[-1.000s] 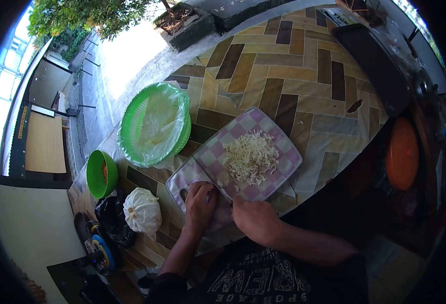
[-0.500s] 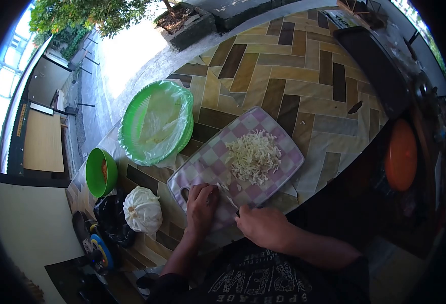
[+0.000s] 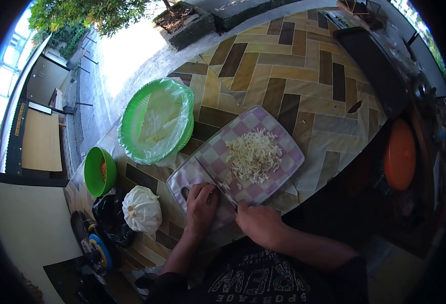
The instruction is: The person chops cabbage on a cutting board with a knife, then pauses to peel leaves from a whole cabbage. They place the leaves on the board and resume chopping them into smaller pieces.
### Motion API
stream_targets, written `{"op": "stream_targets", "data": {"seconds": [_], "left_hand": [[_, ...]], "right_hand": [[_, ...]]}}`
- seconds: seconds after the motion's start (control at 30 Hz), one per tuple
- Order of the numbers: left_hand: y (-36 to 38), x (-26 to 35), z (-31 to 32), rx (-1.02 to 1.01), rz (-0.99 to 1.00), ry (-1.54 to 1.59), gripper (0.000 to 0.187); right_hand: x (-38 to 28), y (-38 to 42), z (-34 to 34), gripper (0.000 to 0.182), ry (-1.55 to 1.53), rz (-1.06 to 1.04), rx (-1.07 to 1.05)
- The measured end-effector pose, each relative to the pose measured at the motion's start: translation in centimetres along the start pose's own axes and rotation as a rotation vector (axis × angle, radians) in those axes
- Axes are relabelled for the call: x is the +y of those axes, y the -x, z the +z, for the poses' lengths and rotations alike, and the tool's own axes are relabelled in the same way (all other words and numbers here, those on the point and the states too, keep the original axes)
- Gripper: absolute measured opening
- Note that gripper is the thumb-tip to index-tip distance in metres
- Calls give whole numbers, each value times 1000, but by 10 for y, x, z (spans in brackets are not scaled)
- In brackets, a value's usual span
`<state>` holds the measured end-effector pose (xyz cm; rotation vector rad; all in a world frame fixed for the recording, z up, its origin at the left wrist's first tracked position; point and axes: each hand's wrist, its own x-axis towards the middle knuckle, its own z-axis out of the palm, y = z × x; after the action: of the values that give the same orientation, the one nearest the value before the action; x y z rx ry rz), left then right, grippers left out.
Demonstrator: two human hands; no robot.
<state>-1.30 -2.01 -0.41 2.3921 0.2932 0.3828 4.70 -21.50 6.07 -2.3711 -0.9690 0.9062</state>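
Shredded cabbage lies heaped on a pink-and-white checked cutting board. My right hand is closed around the handle of a knife, whose thin blade stretches across the board toward its far left edge. My left hand rests near the board's handle hole, fingers curled down close beside the blade. Whatever sits under those fingers is hidden. A few loose shreds lie by the blade, on the side of the heap. To the left of my left hand is a whole pale cabbage on the table.
Beyond the board stands a green basin lined with clear plastic. A green bowl with orange contents and a black plastic bag are at left. A dark tray lies at the far right of the patterned table; an orange lid-like object is below.
The knife blade has swung into clear view, its tip now reaching farther across the board. My left hand stays almost in place, and the cabbage heap looks the same.
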Motion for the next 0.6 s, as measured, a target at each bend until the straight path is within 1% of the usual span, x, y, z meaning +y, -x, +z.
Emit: {"op": "stream_targets", "data": {"seconds": [0.1, 0.2, 0.3, 0.4, 0.5, 0.6], "left_hand": [[2, 0, -2, -8, 25, -9, 20], [1, 3, -5, -11, 32, -16, 20], [0, 3, -4, -10, 30, -19, 20], [2, -1, -2, -13, 11, -7, 20], [1, 0, -3, -17, -1, -5, 21], [3, -1, -3, -8, -11, 8, 21]], "right_hand": [[-3, -12, 2, 29, -16, -12, 41], [-6, 6, -18, 29, -77, -66, -15], [-4, 9, -10, 29, -83, -32, -68], [-1, -7, 5, 31, -41, -48, 50], [-3, -7, -1, 33, -112, -13, 36], [-9, 11, -12, 32, -131, 16, -89]]}}
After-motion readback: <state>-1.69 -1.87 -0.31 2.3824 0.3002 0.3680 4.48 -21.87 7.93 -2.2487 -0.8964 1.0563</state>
